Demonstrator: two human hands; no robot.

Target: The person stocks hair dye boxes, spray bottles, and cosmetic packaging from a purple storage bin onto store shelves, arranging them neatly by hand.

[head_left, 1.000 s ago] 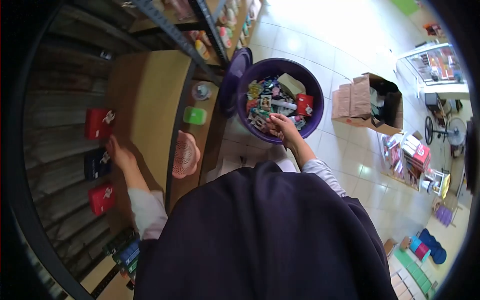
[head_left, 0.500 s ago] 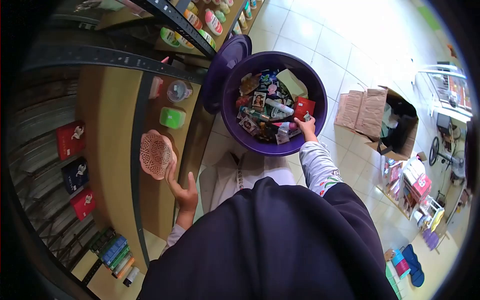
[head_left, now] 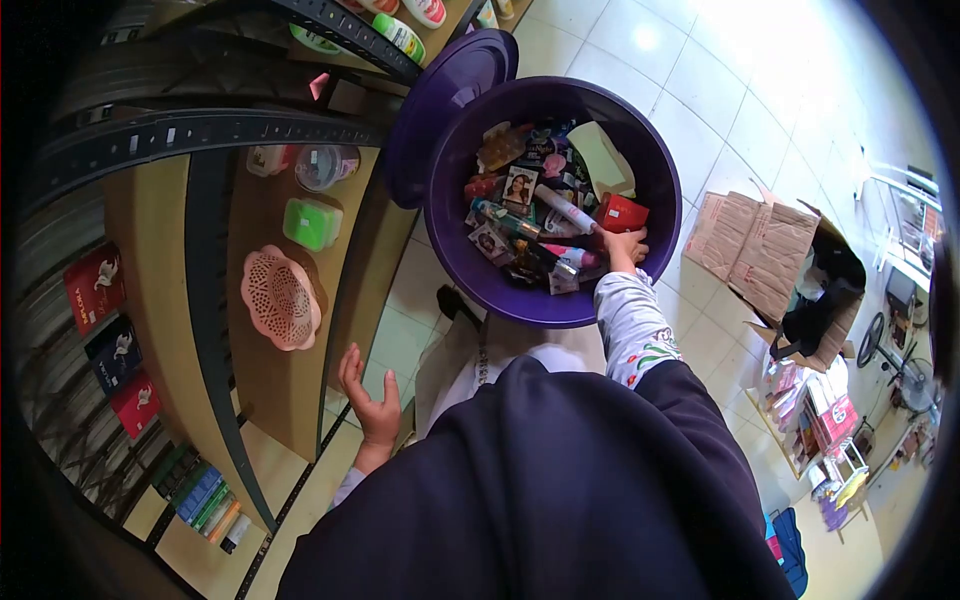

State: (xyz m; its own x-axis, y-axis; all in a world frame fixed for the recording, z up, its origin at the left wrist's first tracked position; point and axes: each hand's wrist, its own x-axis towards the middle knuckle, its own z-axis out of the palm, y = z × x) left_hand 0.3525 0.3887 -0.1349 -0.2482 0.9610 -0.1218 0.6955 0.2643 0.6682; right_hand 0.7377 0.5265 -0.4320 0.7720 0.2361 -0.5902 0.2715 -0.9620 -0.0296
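Observation:
Fingers spread and holding nothing, my left hand [head_left: 373, 405] is beside the shelf edge, apart from the pink perforated plastic basket [head_left: 282, 300]. Down inside the purple tub [head_left: 520, 312], my right hand [head_left: 625, 248] has its fingers bent around something at the right side. The fingertips are hidden, so what they grip cannot be made out. Just above this hand lies a red box [head_left: 622, 212], and to its left a white tube [head_left: 567, 208]. Small boxes, bottles and packets fill the tub, among them a pale green container [head_left: 602, 160] and a box with a portrait [head_left: 519, 188].
The purple lid [head_left: 445, 110] leans between tub and shelf. On the shelf stand a green-filled container [head_left: 312, 223] and a clear round tub [head_left: 318, 167]. An open cardboard box [head_left: 770, 250] sits on the tiled floor at the right. Black metal shelf posts [head_left: 225, 340] rise at the left.
My left hand has come off the pink basket and moved down and right, away from it. My right hand has shifted slightly right and down among the items. The view has shifted a little.

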